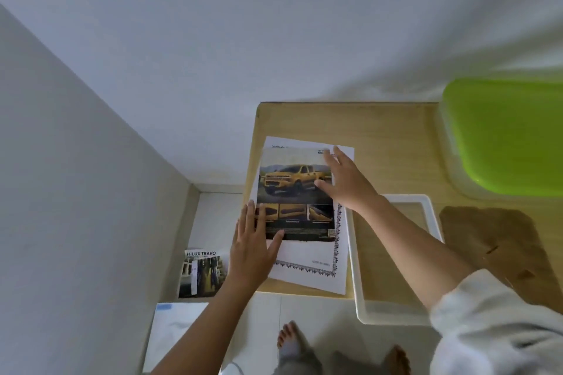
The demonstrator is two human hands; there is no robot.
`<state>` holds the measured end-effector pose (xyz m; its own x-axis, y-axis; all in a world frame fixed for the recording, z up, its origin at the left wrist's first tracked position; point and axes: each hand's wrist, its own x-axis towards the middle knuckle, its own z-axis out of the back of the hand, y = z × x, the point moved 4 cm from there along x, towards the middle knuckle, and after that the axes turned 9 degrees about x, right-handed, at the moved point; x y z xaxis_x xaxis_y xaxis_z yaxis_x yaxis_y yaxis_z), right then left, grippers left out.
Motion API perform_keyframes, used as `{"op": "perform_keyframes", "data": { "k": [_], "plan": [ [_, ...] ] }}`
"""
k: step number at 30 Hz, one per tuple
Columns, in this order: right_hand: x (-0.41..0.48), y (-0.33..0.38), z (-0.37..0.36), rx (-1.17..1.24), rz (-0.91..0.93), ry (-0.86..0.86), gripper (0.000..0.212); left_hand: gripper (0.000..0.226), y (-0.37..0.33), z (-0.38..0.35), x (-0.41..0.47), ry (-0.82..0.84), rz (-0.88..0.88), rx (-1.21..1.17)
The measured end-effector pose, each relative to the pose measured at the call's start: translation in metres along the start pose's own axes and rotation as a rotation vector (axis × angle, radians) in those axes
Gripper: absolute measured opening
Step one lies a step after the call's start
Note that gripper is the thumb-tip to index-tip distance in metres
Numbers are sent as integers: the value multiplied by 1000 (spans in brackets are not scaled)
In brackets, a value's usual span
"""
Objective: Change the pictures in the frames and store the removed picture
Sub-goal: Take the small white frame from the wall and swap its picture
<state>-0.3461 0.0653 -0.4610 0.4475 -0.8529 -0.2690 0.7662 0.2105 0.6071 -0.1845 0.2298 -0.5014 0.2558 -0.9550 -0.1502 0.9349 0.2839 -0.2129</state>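
Truck picture point(297, 195) is lying on a bordered white sheet point(307, 262) at the worktop's point(380, 131) 9 o'clock side, with the left hand point(251, 253) pressing flat and spread at its 7 o'clock corner and the right hand point(347, 186) likewise at 2 o'clock, so uneven pushing is risking skewing or creasing it.

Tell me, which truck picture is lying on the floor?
The HILUX TRAVO picture, left of the table. The yellow truck picture lies on the table.

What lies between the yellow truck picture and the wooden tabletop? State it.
Head view: a white paper sheet with a black patterned border lies between the yellow truck picture and the wooden tabletop.
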Motion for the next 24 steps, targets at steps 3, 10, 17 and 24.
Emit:
{"op": "perform_keyframes", "data": {
  "k": [3, 10, 17, 24],
  "plan": [
    [24, -7, -7, -49, 7, 75, 86, 83, -2, -11, 9, -6, -13, 8],
    [36, -4, -30, -130, 54, 38, 95, 76, 1, -28, 12, -70, 19, 43],
    [36, -1, -36, -18, 76, -48, 90, 75, 2, -28, 13, -87, 27, 32],
    [28, 11, -32, 354, 2, -198, 79, 75, 3, -27, 15, -72, 33, 34]
  ]
}}
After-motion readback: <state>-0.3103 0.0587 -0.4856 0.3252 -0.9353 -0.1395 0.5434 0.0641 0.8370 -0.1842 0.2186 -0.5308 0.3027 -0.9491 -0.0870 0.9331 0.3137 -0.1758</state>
